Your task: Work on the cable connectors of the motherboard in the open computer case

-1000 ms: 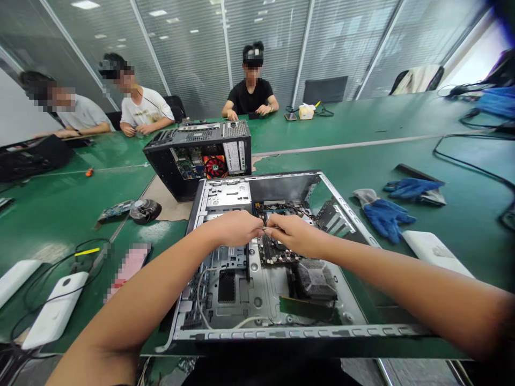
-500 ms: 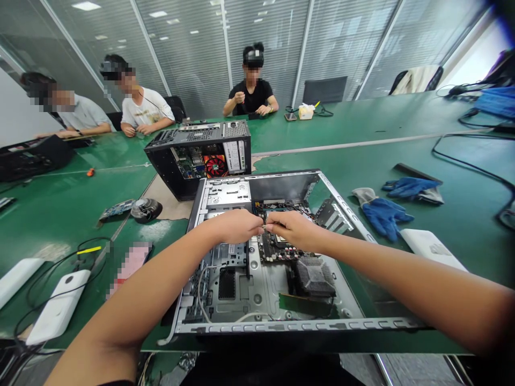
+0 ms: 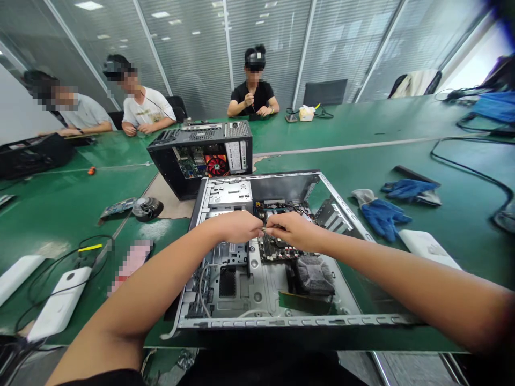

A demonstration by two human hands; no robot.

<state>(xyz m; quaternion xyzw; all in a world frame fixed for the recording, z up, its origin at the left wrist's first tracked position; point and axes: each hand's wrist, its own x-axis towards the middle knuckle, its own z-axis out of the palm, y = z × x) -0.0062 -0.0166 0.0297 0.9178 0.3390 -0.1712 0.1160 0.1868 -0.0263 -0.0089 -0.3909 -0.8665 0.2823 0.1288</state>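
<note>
An open computer case [image 3: 300,322] lies on its side before me. Over its motherboard [image 3: 277,251], my left hand [image 3: 241,227] and my right hand [image 3: 292,229] meet at the fingertips. Both hands are closed in a pinch; a tiny pale bit shows between them, too small to name. Below my right hand, a CPU cooler [image 3: 315,274] with a finned heatsink sits inside the case. Next to it lies a green circuit board strip [image 3: 303,303]. A grey cable [image 3: 203,289] curves along the case's left side.
A second computer case [image 3: 169,166] with a red fan stands behind. Blue gloves [image 3: 384,214] and a white power bank [image 3: 428,247] lie right. Left are a round black fan [image 3: 147,209], a pink phone [image 3: 132,262] and another white power bank [image 3: 60,303]. Several people sit across the table.
My hands stay pinched together at nearly the same spot above the motherboard. The view has shifted slightly. Across the table, the person in black has shifted a raised hand a little.
</note>
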